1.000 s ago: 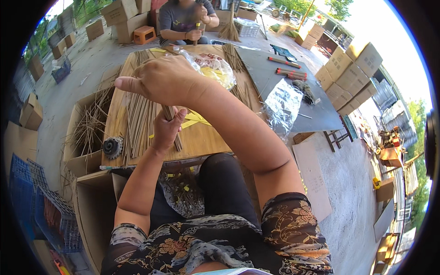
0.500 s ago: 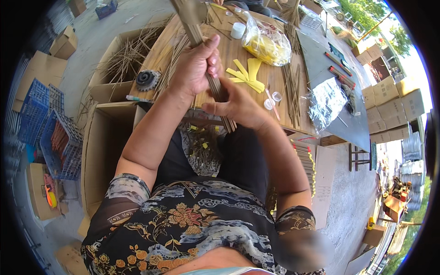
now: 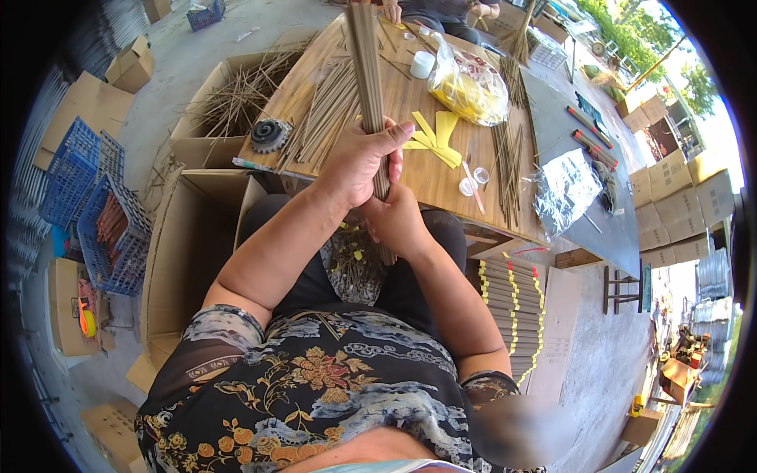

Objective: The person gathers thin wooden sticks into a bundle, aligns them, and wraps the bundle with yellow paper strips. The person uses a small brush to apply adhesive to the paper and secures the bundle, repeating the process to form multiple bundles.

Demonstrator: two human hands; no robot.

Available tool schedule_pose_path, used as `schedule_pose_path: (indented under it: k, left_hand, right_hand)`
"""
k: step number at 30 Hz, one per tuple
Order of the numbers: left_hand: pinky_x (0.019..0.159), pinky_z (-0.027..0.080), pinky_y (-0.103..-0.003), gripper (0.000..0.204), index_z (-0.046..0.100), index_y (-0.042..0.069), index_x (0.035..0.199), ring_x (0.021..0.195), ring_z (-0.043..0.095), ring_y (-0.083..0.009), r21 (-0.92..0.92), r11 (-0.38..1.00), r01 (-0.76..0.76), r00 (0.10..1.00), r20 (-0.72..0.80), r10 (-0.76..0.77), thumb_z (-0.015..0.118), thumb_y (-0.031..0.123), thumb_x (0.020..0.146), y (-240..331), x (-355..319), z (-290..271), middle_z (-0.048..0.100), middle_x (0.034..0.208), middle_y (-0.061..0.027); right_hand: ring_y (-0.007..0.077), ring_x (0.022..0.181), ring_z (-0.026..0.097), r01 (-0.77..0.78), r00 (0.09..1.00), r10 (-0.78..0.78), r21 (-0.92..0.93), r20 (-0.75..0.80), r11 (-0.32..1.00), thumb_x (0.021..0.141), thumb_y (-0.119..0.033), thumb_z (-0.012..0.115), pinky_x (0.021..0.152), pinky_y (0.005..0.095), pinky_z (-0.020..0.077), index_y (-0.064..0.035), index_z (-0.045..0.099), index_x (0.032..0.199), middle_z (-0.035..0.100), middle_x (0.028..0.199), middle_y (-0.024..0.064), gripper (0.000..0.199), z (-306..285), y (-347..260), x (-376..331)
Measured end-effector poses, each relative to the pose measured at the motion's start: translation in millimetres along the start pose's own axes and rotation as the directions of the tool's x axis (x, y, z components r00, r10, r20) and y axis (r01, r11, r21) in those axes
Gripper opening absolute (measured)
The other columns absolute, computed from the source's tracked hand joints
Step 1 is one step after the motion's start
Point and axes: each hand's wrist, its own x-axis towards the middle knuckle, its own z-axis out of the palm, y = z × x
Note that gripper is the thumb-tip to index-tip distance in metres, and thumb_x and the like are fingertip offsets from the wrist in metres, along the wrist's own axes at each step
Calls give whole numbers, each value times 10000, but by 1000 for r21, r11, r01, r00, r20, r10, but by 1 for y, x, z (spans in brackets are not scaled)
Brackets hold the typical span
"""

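Observation:
A bundle of thin brown incense-like sticks (image 3: 365, 67) stands nearly upright between my hands, its top leaning slightly left. My left hand (image 3: 363, 162) is wrapped round the bundle's middle, thumb laid across toward the right. Just below, my right hand (image 3: 397, 221) closes round the lower part; some fingers are hidden behind the sticks. The lower ends show under it, above my lap. Ahead on the wooden table (image 3: 315, 177) lie more loose sticks (image 3: 330, 102), yellow paper strips (image 3: 439, 140) and a black toothed round piece (image 3: 270, 135).
A plastic bag with yellow contents (image 3: 471, 87) and a white tub (image 3: 422, 65) stand on the table. Left are open cardboard boxes (image 3: 169, 260) and blue crates (image 3: 118, 236). Yellow-banded bundles (image 3: 512, 315) lie at my right. Another person's hand (image 3: 392, 12) shows at the far edge.
The bundle has swung more upright, its top moving right. My left hand has shifted right and down; my right hand has gone from loosely spread to closed round the lower part.

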Motion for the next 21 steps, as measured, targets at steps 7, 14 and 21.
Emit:
schedule_pose_path:
  k: [7,14,21]
  left_hand:
    - [390,357,-197,221,501,94,752,412,419,-62,-154,981,122,991,66,-113,580,281,838,22,6,-12,458,525,35]
    - [369,286,-188,191,481,79,751,385,352,-46,-116,991,-71,992,-115,58,547,220,860,35,15,-25,402,502,48]
    - [359,270,-179,185,474,77,748,380,340,-32,-153,988,-15,999,39,21,545,207,860,32,13,-20,381,494,57]
  right_hand:
    - [85,346,367,-212,942,76,403,327,890,835,-148,530,328,222,298,-48,439,729,394,489,-19,172,-3,-18,-22]
    - [71,375,395,-99,965,70,104,254,990,854,-197,542,342,223,325,-33,448,792,439,531,-8,198,-1,-1,-22]
    - [80,397,434,-212,913,42,383,407,899,856,-206,561,365,236,367,-65,440,757,450,535,-14,211,1,-6,-16]
